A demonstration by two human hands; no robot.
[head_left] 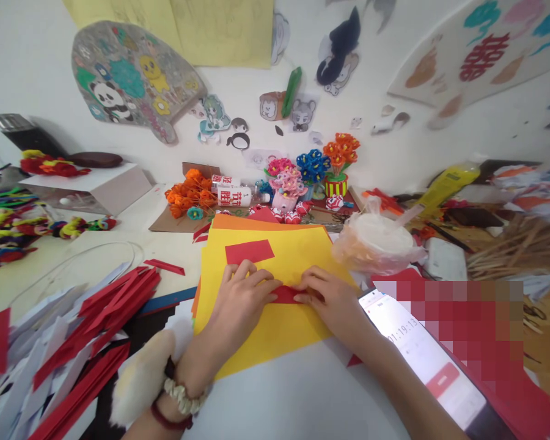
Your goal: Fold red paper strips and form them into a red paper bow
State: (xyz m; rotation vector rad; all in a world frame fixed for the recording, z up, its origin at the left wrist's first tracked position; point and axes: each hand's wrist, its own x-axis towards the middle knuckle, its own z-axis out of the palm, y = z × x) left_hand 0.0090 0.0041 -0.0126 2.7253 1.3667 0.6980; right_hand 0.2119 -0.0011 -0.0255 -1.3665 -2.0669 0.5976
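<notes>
Both hands work on a small strip of red paper (286, 295) lying over a stack of yellow paper (302, 244). My left hand (245, 290) pinches the strip's left end between thumb and fingers. At its right end, my right hand (325, 296) is closed on the same strip with thumb and fingertips. Much of the strip is hidden by the fingers, so its folds cannot be made out. Just above my left hand, a flat red paper rectangle (250, 251) rests on the yellow sheet.
Folded red strips (119, 299) and white strips pile up at the left. A phone (433, 360) with a running timer lies by my right forearm. A lidded cup in plastic (380, 238) stands behind it. Craft flowers (286, 180) and a bottle (233, 192) line the back.
</notes>
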